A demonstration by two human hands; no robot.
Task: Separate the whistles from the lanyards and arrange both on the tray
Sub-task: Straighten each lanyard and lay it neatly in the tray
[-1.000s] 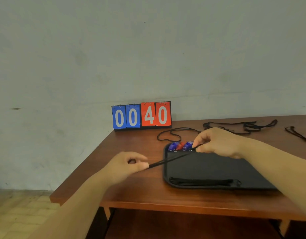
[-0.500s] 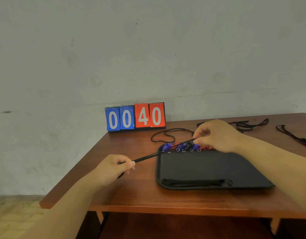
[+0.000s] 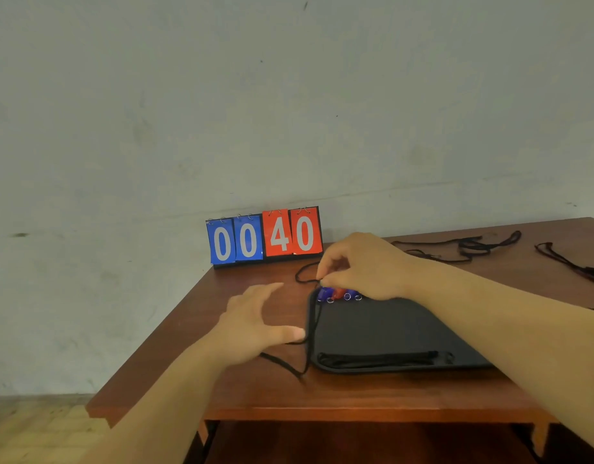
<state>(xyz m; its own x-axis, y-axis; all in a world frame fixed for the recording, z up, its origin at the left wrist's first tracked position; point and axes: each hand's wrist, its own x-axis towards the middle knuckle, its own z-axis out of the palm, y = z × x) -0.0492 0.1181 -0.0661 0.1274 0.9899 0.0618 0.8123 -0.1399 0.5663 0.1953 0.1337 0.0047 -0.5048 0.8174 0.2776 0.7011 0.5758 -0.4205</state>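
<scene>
A black tray [image 3: 389, 326] lies on the wooden table. Blue and red whistles [image 3: 335, 293] with small metal rings stand in a row along its far left edge. A folded black lanyard [image 3: 377, 358] lies along the tray's near edge. My right hand [image 3: 362, 266] hovers over the whistle row and pinches the end of a black lanyard [image 3: 310, 333]. That cord hangs slack down the tray's left edge onto the table. My left hand [image 3: 255, 324] is spread flat just left of the tray, fingers straight, with the thumb tip touching the cord.
A flip scoreboard [image 3: 263, 236] reading 0040 stands at the table's back against the wall. A loose cord loop [image 3: 305, 272] lies behind the tray. More black lanyards [image 3: 469, 246] lie at the back right, another lanyard [image 3: 573, 262] at the far right. The table's left edge [image 3: 148, 346] drops to the floor.
My left hand has let go of the lanyard and opened; the cord, taut between both hands before, now hangs slack along the tray's left edge. My right hand stays over the whistles.
</scene>
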